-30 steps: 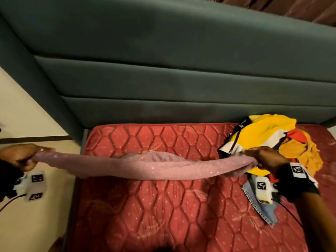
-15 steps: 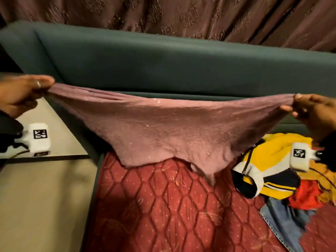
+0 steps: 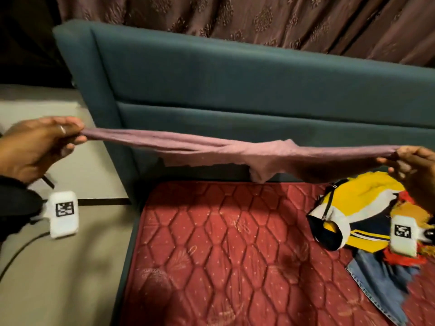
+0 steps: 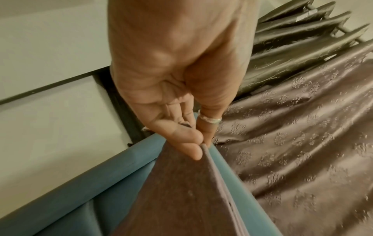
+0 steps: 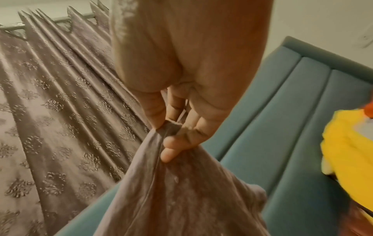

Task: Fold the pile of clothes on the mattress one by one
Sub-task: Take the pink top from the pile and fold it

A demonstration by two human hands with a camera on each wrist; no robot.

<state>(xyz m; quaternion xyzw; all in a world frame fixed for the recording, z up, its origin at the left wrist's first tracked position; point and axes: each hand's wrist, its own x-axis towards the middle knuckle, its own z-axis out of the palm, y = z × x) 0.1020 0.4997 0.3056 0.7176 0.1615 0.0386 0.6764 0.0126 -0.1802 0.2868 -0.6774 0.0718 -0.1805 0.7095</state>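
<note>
A mauve cloth (image 3: 235,149) hangs stretched in the air above the red quilted mattress (image 3: 223,255), in front of the headboard. My left hand (image 3: 77,135) pinches its left end, seen close in the left wrist view, where thumb and fingers of the left hand (image 4: 201,146) clamp the mauve cloth (image 4: 181,199). My right hand (image 3: 397,156) pinches the other end; in the right wrist view the right hand (image 5: 167,135) bunches the mauve cloth (image 5: 171,191). A pile of clothes (image 3: 367,215), yellow, red, orange and denim, lies on the mattress at the right.
A teal padded headboard (image 3: 235,85) runs behind the mattress, with a patterned brown curtain (image 3: 259,20) above it. A pale floor (image 3: 58,267) lies left of the bed. Blue jeans (image 3: 381,285) stick out from under the pile toward the near right.
The cloth, hanging wide half a second ago, is now swung up into a flat narrow band between my hands. Both hands have come lower in the view.
</note>
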